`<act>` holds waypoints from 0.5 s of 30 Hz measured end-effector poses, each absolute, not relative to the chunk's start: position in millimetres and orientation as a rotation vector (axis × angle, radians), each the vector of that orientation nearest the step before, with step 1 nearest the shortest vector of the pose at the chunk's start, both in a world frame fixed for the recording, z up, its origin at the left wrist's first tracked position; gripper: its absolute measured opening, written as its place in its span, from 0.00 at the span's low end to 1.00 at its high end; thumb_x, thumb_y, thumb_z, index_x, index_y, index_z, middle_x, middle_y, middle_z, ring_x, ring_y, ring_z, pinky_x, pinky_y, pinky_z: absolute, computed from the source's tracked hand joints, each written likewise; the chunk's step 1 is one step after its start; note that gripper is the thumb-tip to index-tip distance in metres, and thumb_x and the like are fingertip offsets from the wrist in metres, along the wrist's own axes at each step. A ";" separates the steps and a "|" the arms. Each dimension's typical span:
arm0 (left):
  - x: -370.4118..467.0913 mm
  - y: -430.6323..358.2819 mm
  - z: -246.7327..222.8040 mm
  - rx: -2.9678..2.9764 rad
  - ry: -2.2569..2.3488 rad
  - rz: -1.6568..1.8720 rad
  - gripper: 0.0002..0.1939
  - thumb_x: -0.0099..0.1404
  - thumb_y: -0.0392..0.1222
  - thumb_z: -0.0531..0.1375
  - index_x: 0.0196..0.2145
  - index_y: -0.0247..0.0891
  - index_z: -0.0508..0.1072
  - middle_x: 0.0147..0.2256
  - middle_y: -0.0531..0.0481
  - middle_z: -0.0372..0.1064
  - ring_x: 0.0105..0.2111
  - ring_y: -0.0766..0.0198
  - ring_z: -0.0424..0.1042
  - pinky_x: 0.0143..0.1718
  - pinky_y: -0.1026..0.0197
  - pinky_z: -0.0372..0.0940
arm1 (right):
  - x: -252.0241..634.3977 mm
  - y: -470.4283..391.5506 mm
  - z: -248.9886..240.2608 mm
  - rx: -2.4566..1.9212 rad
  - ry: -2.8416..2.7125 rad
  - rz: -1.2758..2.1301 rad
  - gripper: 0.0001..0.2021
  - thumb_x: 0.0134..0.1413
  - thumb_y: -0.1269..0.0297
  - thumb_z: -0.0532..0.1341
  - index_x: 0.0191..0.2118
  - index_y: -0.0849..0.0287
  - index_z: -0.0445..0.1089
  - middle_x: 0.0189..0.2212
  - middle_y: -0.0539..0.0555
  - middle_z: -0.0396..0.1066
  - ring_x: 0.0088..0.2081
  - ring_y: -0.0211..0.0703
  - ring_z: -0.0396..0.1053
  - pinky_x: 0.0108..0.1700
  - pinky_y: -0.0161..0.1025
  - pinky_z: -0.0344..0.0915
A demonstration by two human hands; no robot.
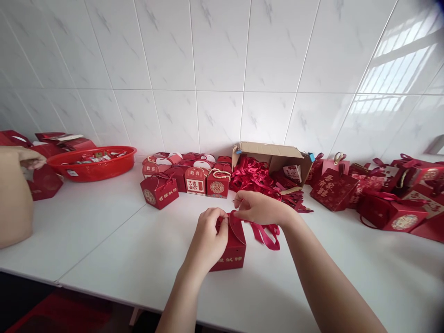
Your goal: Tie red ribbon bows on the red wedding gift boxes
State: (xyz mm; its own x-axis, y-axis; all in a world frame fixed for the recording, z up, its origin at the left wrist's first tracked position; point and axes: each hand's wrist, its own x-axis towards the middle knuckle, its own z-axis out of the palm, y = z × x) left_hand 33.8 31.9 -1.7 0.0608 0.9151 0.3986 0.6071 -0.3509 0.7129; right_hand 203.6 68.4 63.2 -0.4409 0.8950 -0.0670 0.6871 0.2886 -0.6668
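Note:
In front of me on the white table stands a small red gift box (231, 253) with gold characters on its side. My left hand (212, 232) is closed in a pinch at the box's top left edge. Over the top flaps, my right hand (258, 208) bends down with its fingers closed at the box's top; part of what they pinch is hidden. A loose red ribbon (266, 237) lies on the table just right of the box, below my right wrist.
Finished-looking red boxes (196, 181) stand by the tiled wall. A cardboard carton (274, 150) spills red ribbons (251, 175). More gift boxes (335, 189) crowd the right. On the left are a red basin (93, 172) of small packets and another person's sleeve (15, 199).

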 end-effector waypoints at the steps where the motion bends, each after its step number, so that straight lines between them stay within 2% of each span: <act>1: 33.4 32.0 -1.1 1.963 1.517 1.211 0.07 0.64 0.40 0.49 0.31 0.43 0.66 0.36 0.48 0.70 0.40 0.56 0.70 0.43 0.54 0.65 | 204.6 68.8 62.7 -1.413 -2.251 0.860 0.09 0.52 0.63 0.60 0.40 0.55 0.66 0.38 0.54 0.72 0.34 0.40 0.70 0.30 0.33 0.63; 3: 32.8 32.0 0.4 1.875 1.512 1.261 0.07 0.65 0.42 0.49 0.32 0.43 0.65 0.38 0.48 0.71 0.40 0.56 0.70 0.43 0.54 0.65 | 205.4 69.0 62.6 -1.333 -2.282 0.791 0.12 0.54 0.60 0.60 0.44 0.54 0.69 0.46 0.55 0.70 0.44 0.45 0.69 0.41 0.38 0.65; 5: 32.4 31.8 2.0 1.763 1.513 1.329 0.08 0.65 0.44 0.50 0.32 0.43 0.65 0.42 0.49 0.71 0.42 0.56 0.71 0.43 0.55 0.65 | 203.6 68.7 62.9 -1.241 -2.335 0.785 0.13 0.55 0.58 0.59 0.46 0.52 0.70 0.48 0.54 0.69 0.48 0.46 0.67 0.46 0.40 0.64; 10: 27.5 31.8 3.4 1.688 1.512 1.467 0.08 0.66 0.47 0.50 0.36 0.43 0.66 0.43 0.49 0.71 0.46 0.56 0.70 0.47 0.55 0.64 | 195.3 67.8 64.2 -1.064 -2.363 0.813 0.07 0.54 0.64 0.59 0.37 0.55 0.73 0.39 0.51 0.73 0.44 0.43 0.69 0.46 0.39 0.63; 12: 23.0 31.0 3.2 1.752 1.542 1.391 0.09 0.66 0.48 0.50 0.37 0.44 0.65 0.44 0.48 0.69 0.49 0.55 0.68 0.50 0.54 0.62 | 195.7 66.7 66.4 -1.007 -2.272 0.844 0.05 0.54 0.66 0.58 0.32 0.58 0.72 0.36 0.51 0.73 0.42 0.42 0.69 0.45 0.38 0.64; 15: 15.6 26.2 4.7 1.815 1.602 1.156 0.11 0.64 0.52 0.53 0.39 0.45 0.64 0.46 0.47 0.67 0.51 0.53 0.65 0.49 0.52 0.61 | 202.7 63.0 73.5 -0.937 -2.066 0.918 0.06 0.55 0.63 0.58 0.32 0.59 0.70 0.31 0.51 0.72 0.35 0.39 0.70 0.38 0.36 0.65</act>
